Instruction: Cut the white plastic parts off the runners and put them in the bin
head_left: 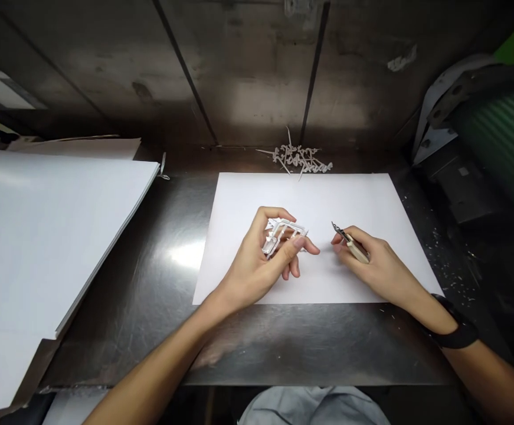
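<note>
Stack at far left: large white sheets (62, 230) lie piled, their near right corner jutting over the table (146, 295); a stray elbow could catch that corner and shift the pile.
Left hand: it (254, 260) is raised over the middle of the scene, its grip closed around a small white openwork part (290, 226), the thumb in front and other fingers behind.
White part: it sits in the left hand above the white sheet (318, 198); its bars look thin, so a hard squeeze or a forced stroke might bend or snap one.
Scraps beyond: a tangle of pale, twiggy pieces (298, 158) lies by the back edge of the sheet, partly over it; a knock could scatter them across the paper.
Pointed tool: its pale handle (357, 252) is in the right hand, the metal tip bare, apart from the part but near the left fingers; a slip under too much pressure could nick them or gouge the part.
Right hand: it (374, 257) grips the tool between thumb and fingers; a dark band (455, 327) circles the wrist.
Flecks at right: small pale bits (454, 274) dot the dark surface beside the sheet; a brushing sleeve might drag them onto it.
</note>
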A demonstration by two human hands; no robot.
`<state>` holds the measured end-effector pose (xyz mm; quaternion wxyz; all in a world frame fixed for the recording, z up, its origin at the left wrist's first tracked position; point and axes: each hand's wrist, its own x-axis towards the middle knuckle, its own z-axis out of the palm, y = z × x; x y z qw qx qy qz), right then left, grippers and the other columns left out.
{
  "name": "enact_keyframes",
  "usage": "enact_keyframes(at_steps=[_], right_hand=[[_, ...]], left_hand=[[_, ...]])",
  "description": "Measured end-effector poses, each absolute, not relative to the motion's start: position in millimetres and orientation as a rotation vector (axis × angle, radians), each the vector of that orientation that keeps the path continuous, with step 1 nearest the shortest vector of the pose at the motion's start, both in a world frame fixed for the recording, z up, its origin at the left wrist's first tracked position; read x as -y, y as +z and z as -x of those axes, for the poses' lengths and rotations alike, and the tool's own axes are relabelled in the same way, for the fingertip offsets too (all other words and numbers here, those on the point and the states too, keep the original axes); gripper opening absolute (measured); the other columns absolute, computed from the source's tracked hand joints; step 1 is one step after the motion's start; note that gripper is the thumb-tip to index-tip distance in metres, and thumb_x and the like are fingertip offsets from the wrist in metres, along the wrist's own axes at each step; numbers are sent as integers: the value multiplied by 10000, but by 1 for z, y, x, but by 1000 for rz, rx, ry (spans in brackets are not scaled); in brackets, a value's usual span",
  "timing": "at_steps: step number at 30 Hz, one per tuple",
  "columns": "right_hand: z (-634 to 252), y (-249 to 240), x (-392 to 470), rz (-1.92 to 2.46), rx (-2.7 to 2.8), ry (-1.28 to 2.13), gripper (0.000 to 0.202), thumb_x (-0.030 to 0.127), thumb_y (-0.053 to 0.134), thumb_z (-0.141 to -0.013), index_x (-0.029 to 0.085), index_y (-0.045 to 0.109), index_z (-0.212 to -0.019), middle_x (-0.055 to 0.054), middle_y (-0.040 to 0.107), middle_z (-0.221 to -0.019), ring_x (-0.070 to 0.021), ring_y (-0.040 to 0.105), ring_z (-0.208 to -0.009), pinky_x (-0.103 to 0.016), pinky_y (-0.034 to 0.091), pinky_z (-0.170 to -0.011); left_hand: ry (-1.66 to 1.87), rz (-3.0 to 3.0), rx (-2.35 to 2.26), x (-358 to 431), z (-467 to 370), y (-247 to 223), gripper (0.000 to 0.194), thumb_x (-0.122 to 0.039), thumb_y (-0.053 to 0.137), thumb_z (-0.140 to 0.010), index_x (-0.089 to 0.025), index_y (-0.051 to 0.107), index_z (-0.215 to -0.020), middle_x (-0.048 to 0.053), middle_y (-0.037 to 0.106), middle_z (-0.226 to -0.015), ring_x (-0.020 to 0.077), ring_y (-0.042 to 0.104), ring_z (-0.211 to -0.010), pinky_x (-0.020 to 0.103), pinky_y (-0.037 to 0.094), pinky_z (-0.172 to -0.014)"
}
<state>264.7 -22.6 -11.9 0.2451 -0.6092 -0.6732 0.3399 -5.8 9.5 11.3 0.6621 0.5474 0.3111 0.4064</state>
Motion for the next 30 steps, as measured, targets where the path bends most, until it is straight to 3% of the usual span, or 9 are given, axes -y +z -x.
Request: enact_keyframes(at_steps=[3, 8, 13, 22, 30], right_hand=[[-260, 1, 23, 1548, 1852, 914, 211, 433, 627, -1178, 242, 694, -1121, -9, 668, -947, -240, 606, -856, -351, 459, -778], [-267, 11, 29, 1329, 1922, 866, 63, 276, 683, -1149, 280, 665, -1210, -21, 632, -1059, -244, 603, -929, -374, 453, -866], [-268, 9, 39, 1152, 2070, 879, 351, 91, 713, -1019, 287, 653, -1303, -39, 632, -1097, -267, 617, -1005, -392, 484, -905], [-264, 11, 39, 1062, 2149, 870, 326, 75, 662, -1009, 239, 628, -1289, -37, 648, -1059, -254, 611, -989, -400, 468, -898], [-265, 5, 38, 1024, 2213, 872, 240, 145, 683, -1085, 232, 620, -1299, -48, 658, -1132, -261, 592, -1028, -413, 448, -931]], left_hand=[[807, -1166, -555, -8, 8, 15, 270, -399, 705, -1150, -212, 510, -1161, 72, 842, -989, 102, 702, -600, 200, 550, -549], [562, -1093, -432, -1, 9, 20, 326, -502, 666, -1154, -184, 638, -1094, 95, 836, -925, 115, 699, -586, 187, 542, -513], [417, -1041, -404, 1, 9, 21, 376, -548, 730, -1106, -197, 642, -1004, 98, 822, -855, 133, 685, -555, 201, 533, -473], [257, -1015, -380, 3, 5, 18, 385, -568, 720, -1106, -218, 640, -967, 93, 832, -842, 138, 686, -536, 219, 523, -477], [246, -1007, -372, 4, 6, 18, 382, -563, 709, -1115, -208, 666, -979, 96, 826, -841, 135, 685, -553, 215, 513, -477]])
